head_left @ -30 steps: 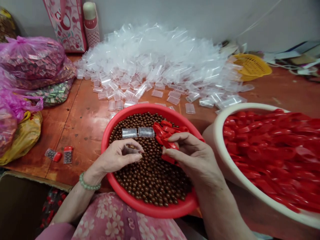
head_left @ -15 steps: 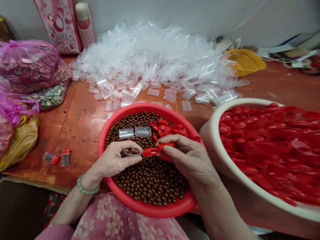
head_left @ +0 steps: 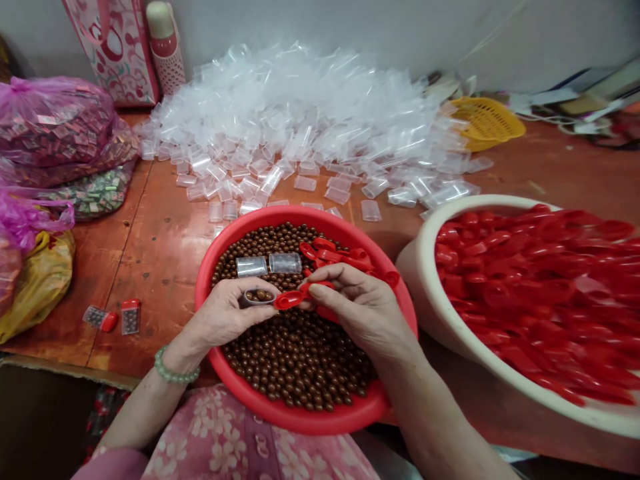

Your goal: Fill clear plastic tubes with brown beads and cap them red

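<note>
A red basin (head_left: pixel 280 407) on my lap holds several small brown balls (head_left: pixel 300 357). My left hand (head_left: pixel 225 317) grips a small clear container (head_left: pixel 259 296) filled with brown balls, its mouth facing up. My right hand (head_left: pixel 357 310) pinches a red cap (head_left: pixel 290 301) right beside that container's rim, with more red caps bunched under its fingers. Two empty clear containers (head_left: pixel 269 265) lie on the balls just beyond my hands, next to a clump of loose red caps (head_left: pixel 337 254).
A white basin (head_left: pixel 425 260) full of red caps (head_left: pixel 540 293) stands at the right. A big heap of clear containers (head_left: pixel 310 120) covers the far table. Pink bags (head_left: pixel 55 127) lie left, two capped containers (head_left: pixel 117 317) nearby, a yellow basket (head_left: pixel 487 120) behind.
My right hand has drawn one red cap out of the bunch and brought it left, up to the mouth of the filled container in my left hand.
</note>
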The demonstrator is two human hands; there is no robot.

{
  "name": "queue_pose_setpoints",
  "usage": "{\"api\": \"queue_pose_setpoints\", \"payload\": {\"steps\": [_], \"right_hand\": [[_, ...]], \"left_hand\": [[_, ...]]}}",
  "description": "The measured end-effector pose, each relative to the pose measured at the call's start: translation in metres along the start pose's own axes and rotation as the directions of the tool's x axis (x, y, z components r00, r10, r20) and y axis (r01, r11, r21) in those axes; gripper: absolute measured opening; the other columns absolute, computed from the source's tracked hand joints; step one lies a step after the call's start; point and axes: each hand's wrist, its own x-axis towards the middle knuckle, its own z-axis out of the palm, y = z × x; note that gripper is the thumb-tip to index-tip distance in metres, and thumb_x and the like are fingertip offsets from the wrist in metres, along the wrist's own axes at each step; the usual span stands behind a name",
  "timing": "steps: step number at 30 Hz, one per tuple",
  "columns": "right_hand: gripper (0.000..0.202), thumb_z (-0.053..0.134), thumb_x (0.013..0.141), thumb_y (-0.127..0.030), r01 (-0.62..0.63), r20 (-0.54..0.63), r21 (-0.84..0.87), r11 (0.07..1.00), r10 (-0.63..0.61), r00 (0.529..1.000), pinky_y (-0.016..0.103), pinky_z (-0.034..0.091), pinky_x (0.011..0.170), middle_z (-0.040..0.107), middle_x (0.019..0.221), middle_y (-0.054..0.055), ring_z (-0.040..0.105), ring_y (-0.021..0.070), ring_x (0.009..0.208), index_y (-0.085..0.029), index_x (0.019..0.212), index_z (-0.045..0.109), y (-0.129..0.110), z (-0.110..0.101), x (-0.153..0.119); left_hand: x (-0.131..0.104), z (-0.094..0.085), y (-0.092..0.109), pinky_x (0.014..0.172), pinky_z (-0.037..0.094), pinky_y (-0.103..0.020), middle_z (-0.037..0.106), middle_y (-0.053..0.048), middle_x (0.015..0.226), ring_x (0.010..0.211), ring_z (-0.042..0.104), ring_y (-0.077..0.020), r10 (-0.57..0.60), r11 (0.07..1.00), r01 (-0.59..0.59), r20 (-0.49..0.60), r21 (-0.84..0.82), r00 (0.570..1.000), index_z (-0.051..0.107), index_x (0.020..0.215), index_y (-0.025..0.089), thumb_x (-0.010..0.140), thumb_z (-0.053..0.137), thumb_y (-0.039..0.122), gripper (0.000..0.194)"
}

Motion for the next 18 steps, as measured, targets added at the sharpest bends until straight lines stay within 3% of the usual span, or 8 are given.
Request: {"api": "queue_pose_setpoints", "payload": {"steps": [6,9,14,18], "right_hand": [[0.029,0.078,0.072,-0.041,0.104,-0.023,-0.105,0.989,-0.107,0.994,0.026,0.058,0.061,0.069,0.068,-0.001,0.068,0.0143,0.060,-0.021,0.086,0.062,0.004,0.006,-0.002],[0.024,0.073,0.077,-0.041,0.153,0.001,-0.228,0.961,-0.157,0.988,0.026,0.055,0.058,0.069,0.070,0.000,0.066,0.0152,0.062,-0.021,0.085,0.064,0.010,0.008,-0.002],[0.015,0.061,0.088,-0.033,0.279,0.114,-0.428,0.859,-0.255,0.960,0.029,0.056,0.070,0.074,0.082,0.002,0.068,0.0173,0.072,-0.022,0.093,0.070,0.009,0.013,-0.006],[0.028,0.048,0.096,-0.037,0.246,0.185,-0.327,0.912,-0.194,0.963,0.032,0.057,0.082,0.075,0.097,0.003,0.070,0.0190,0.088,-0.023,0.100,0.072,0.005,0.017,-0.011]], "left_hand": [[-0.001,0.002,-0.001,0.081,0.048,-0.028,0.072,-0.004,0.095,0.082,0.065,-0.0151,-0.090,0.994,0.090,-0.001,-0.056,0.996,0.070,0.106,0.014,0.076,0.071,0.022,0.031],[-0.002,0.003,0.001,0.086,0.050,-0.030,0.072,-0.005,0.103,0.088,0.067,-0.0166,-0.077,0.994,0.076,-0.019,-0.082,0.997,0.068,0.115,0.017,0.074,0.072,0.019,0.041],[-0.001,0.005,-0.002,0.086,0.051,-0.031,0.074,-0.005,0.097,0.087,0.067,-0.0178,0.037,0.999,-0.035,-0.060,0.037,0.997,0.073,0.101,0.016,0.075,0.074,0.025,0.028],[-0.001,0.007,-0.007,0.083,0.051,-0.030,0.074,-0.007,0.095,0.086,0.067,-0.0178,0.226,0.952,-0.198,-0.101,0.233,0.969,0.076,0.097,0.017,0.081,0.070,0.028,0.020]]}}
